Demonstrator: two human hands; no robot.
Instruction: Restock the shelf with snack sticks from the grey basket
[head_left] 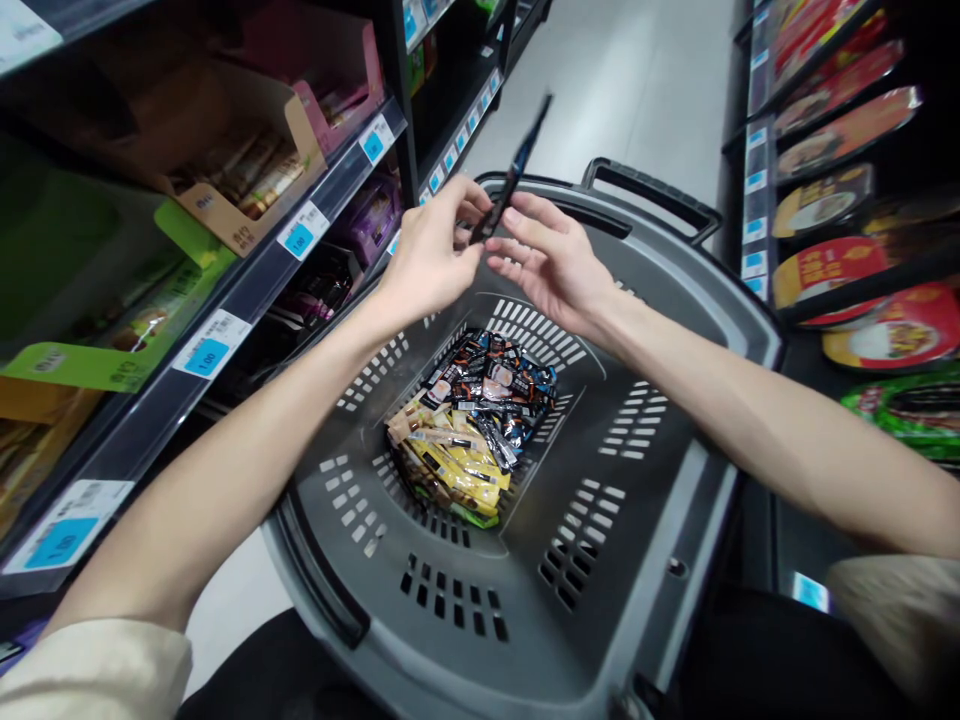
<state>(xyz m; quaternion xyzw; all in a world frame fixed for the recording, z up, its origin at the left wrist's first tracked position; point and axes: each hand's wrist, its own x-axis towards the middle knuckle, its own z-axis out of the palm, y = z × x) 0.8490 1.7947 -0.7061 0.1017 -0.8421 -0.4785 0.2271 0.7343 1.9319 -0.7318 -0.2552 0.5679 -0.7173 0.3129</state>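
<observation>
My left hand (435, 245) pinches a thin black packet (519, 160) with blue marks, seen nearly edge-on and tilted up to the right. Close beside it is my right hand (551, 250), its fingers apart and slightly curled; I cannot tell whether its fingertips touch the packet. Both hands are above a deep grey shopping basket (637, 555). Down on its bottom lie several black packets (487, 375) with orange and blue print, and next to them yellow packets (461, 465). A bit of green wrapping shows under the yellow ones.
On the left, a shelf holds a brown display box (225, 215), a green one (82, 365) and a pink one (349, 120), above blue price tags (206, 355). At right, a rack (757, 190) carries red and yellow packages (832, 270). The basket's handle (652, 200) points towards the aisle floor (637, 80).
</observation>
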